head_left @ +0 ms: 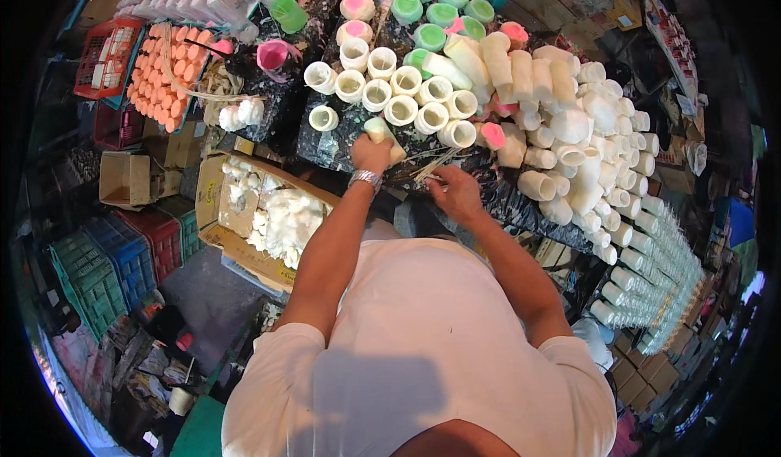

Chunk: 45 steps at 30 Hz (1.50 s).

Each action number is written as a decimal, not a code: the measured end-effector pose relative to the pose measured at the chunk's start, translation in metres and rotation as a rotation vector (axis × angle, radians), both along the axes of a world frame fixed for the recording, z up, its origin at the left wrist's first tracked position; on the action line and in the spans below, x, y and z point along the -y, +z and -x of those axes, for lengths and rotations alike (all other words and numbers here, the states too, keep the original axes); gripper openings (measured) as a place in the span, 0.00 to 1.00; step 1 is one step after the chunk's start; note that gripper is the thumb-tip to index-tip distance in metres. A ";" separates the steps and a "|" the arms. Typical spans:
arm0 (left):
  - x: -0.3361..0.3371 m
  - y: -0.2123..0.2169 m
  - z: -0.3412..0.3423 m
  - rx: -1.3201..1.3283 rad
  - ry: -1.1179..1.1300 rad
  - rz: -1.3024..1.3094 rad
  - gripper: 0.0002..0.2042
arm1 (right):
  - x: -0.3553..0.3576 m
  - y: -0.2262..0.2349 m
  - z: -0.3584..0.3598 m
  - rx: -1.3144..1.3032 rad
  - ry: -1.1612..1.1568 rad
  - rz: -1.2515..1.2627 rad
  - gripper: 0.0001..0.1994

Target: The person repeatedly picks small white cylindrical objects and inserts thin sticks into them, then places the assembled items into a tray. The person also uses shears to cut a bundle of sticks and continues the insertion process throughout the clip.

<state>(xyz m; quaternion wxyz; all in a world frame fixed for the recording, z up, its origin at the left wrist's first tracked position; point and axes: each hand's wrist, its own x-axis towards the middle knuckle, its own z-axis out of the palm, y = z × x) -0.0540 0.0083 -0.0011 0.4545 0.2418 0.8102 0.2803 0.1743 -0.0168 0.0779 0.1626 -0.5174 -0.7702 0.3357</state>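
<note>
Several hollow cream cylinders (400, 109) stand upright, apparently unfilled; green-topped cups (407, 8) look filled. Left hand (372, 155) grips a tilted cream cylinder (377, 128) near the table edge (327, 149); right hand (457, 193) pinches thin strands (433, 163).

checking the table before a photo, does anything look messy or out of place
Yes: the pile at the right is jumbled, with many white cups lying on their sides, while the middle rows stand upright. One upright cup also sits apart, at their near left.
</note>
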 end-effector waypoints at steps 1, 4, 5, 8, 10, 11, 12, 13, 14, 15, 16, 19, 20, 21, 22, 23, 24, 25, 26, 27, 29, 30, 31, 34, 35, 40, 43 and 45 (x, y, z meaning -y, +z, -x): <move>-0.001 0.004 0.006 0.301 0.098 0.047 0.27 | 0.000 0.007 0.008 -0.026 0.009 0.024 0.21; 0.015 0.035 0.003 0.925 0.288 0.003 0.21 | -0.005 0.026 0.029 -0.149 0.009 -0.074 0.31; 0.015 0.052 0.000 1.079 0.324 -0.022 0.20 | -0.009 0.033 0.036 -0.212 0.004 -0.145 0.31; 0.021 0.079 -0.005 1.058 0.298 0.074 0.20 | -0.021 0.031 0.041 -0.214 0.022 -0.147 0.31; 0.024 0.088 0.001 0.959 0.193 0.207 0.20 | -0.026 0.030 0.041 -0.225 -0.014 -0.146 0.27; 0.029 0.091 0.001 0.627 0.035 -0.025 0.22 | -0.030 0.036 0.040 -0.232 -0.026 -0.098 0.26; 0.039 0.094 -0.001 0.289 -0.114 -0.246 0.24 | -0.034 0.041 0.038 -0.235 -0.037 -0.048 0.25; 0.043 0.095 -0.002 -0.058 -0.257 -0.459 0.27 | -0.037 0.045 0.036 -0.239 -0.049 0.002 0.24; 0.037 0.111 0.001 -0.265 -0.474 -0.750 0.33 | -0.039 0.048 0.033 -0.281 -0.063 0.014 0.22; 0.037 0.120 0.000 -0.297 -0.601 -0.807 0.33 | -0.038 0.047 0.030 -0.374 -0.023 0.135 0.22; 0.036 0.127 -0.004 -0.330 -0.730 -0.864 0.34 | -0.035 0.044 0.024 -0.467 0.017 0.255 0.21; 0.021 0.097 -0.008 -0.308 -0.794 -0.970 0.24 | -0.042 0.046 0.032 -0.530 0.042 0.381 0.20; 0.014 0.097 -0.013 -0.320 -0.766 -1.018 0.18 | -0.040 0.028 0.030 -0.650 0.004 0.449 0.20; 0.015 0.095 -0.015 -0.279 -0.729 -0.971 0.14 | -0.038 0.028 0.035 -0.772 -0.101 0.627 0.19; 0.016 0.090 -0.018 -0.236 -0.703 -0.887 0.14 | -0.038 0.017 0.035 -0.786 -0.140 0.691 0.18; 0.020 0.084 -0.018 -0.240 -0.635 -0.865 0.14 | -0.036 0.016 0.041 -0.856 -0.148 0.705 0.20; 0.021 0.088 -0.018 -0.254 -0.629 -0.787 0.13 | -0.029 0.004 0.043 -0.756 -0.164 0.468 0.21; 0.022 0.072 -0.017 -0.299 -0.618 -0.714 0.15 | -0.029 0.038 0.047 -0.367 -0.080 0.084 0.20; 0.023 0.075 -0.017 -0.296 -0.618 -0.693 0.14 | -0.024 0.031 0.049 -0.369 -0.057 -0.033 0.19; 0.024 0.084 -0.017 -0.283 -0.615 -0.661 0.13 | -0.019 0.030 0.052 -0.364 -0.036 -0.138 0.19; 0.024 0.091 -0.013 -0.288 -0.599 -0.624 0.12 | -0.026 0.034 0.055 -0.357 0.008 -0.094 0.18; 0.025 0.087 -0.011 -0.274 -0.583 -0.610 0.12 | -0.026 0.037 0.056 -0.352 0.028 -0.063 0.18; 0.027 0.082 -0.010 -0.260 -0.567 -0.596 0.12 | -0.024 0.034 0.057 -0.365 0.043 -0.070 0.16; 0.028 0.069 -0.009 -0.321 -0.535 -0.625 0.12 | -0.027 0.020 0.060 -0.378 0.075 -0.081 0.12; 0.029 0.067 -0.010 -0.336 -0.535 -0.612 0.12 | -0.027 0.017 0.060 -0.362 0.078 -0.067 0.11; 0.029 0.058 -0.011 -0.361 -0.507 -0.613 0.14 | -0.034 0.016 0.061 -0.285 0.087 0.077 0.11; 0.025 0.050 -0.009 -0.434 -0.455 -0.724 0.24 | -0.037 -0.009 0.046 -0.252 0.138 0.112 0.19; 0.021 0.076 -0.006 -0.384 -0.485 -0.693 0.25 | -0.038 0.018 0.037 -0.118 -0.013 0.251 0.25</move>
